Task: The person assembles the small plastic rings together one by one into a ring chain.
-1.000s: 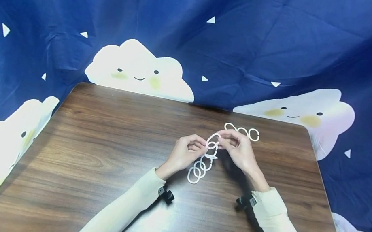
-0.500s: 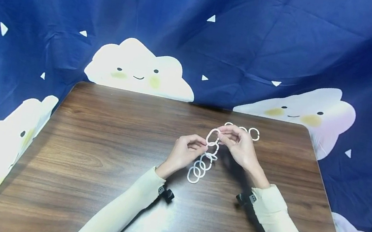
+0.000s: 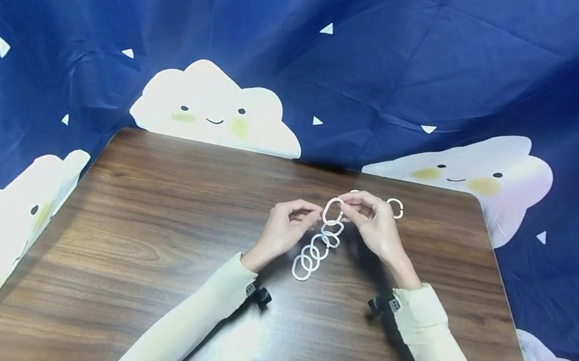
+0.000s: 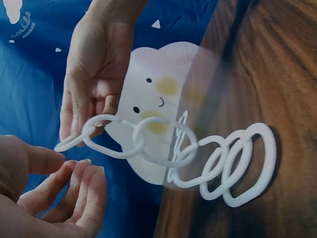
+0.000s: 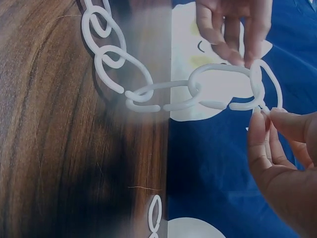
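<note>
A chain of several white plastic C-shaped links rises from the table, its lower links lying on the wood. My right hand pinches the top link between thumb and fingers, holding that end up. Just left of it, my left hand has bent fingers, with the fingertips right at the top link. A gap shows between its thumb and fingers in the left wrist view, with nothing gripped there. Small breaks show in the sides of some links in the right wrist view.
More white links lie near the table's back edge, partly hidden behind my right hand. The brown wooden table meets a blue curtain with cloud prints. A small black camera sits at my left wrist.
My left hand has shifted slightly up and come away from the chain it was gripping. My right hand has risen a little with the top link, drawing the chain's upper part upward.
</note>
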Demonstrator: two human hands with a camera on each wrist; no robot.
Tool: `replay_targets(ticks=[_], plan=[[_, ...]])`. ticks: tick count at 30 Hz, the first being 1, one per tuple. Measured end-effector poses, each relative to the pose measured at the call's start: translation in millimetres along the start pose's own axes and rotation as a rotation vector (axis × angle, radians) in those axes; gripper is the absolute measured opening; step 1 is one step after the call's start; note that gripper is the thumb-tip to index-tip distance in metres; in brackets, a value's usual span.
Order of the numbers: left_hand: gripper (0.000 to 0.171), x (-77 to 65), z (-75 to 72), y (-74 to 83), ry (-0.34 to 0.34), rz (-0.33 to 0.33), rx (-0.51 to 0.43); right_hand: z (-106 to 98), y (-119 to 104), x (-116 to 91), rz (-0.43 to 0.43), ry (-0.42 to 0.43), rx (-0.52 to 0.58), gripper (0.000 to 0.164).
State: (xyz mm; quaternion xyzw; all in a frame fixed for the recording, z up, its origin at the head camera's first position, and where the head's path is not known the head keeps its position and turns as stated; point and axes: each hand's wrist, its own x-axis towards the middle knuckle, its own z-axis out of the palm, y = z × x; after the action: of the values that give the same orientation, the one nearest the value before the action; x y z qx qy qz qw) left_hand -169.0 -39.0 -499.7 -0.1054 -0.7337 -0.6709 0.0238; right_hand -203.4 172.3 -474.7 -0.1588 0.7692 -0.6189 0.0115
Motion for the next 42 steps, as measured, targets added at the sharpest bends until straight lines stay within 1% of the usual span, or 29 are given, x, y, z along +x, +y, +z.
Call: replay_targets(ticks=[4, 9, 14, 18, 22, 26, 29, 32, 37, 42], plan=[[0.020, 5.2, -1.1, 4.8, 0.015, 0.031, 0.001, -0.2, 0.3, 0.4, 0.010, -0.004, -0.010, 0.021], [0.021, 11.2, -1.2, 8.3, 0.019, 0.048, 0.035, -0.2, 0.8, 0.7, 0.009, -0.007, -0.029, 0.021], [0.019, 14.6, 0.3, 7.7, 0.012, 0.038, 0.067, 1.3, 0.7, 0.8, 0.004, -0.008, -0.046, 0.020], [0.017, 14.4, 2.0, 6.2, 0.015, 0.018, 0.091, 3.2, 1.5, -0.4, 0.013, -0.010, -0.057, 0.019], [0.016, 13.1, 2.5, 4.8, 0.015, 0.005, 0.088, 3.7, 2.6, -1.6, 0.017, -0.013, -0.063, 0.019], [0.014, 12.4, 2.8, 3.6, 0.019, 0.006, 0.089, -0.7, 3.8, -1.4, 0.022, -0.028, -0.048, 0.022], [0.014, 11.9, 3.1, 2.9, 0.026, 0.007, 0.089, -8.4, 5.9, 0.3, 0.030, -0.028, -0.036, 0.024], [0.015, 12.2, 3.1, 2.8, 0.030, 0.008, 0.083, -20.0, 12.0, 4.3, 0.041, -0.006, -0.047, 0.025], [0.015, 12.9, 2.4, 2.8, 0.036, -0.002, 0.076, -44.9, 32.1, 11.5, 0.078, 0.033, -0.085, 0.029], [0.016, 13.3, 1.9, 2.1, 0.037, -0.004, 0.081, -69.7, 51.3, 14.1, 0.125, 0.079, -0.102, 0.029]])
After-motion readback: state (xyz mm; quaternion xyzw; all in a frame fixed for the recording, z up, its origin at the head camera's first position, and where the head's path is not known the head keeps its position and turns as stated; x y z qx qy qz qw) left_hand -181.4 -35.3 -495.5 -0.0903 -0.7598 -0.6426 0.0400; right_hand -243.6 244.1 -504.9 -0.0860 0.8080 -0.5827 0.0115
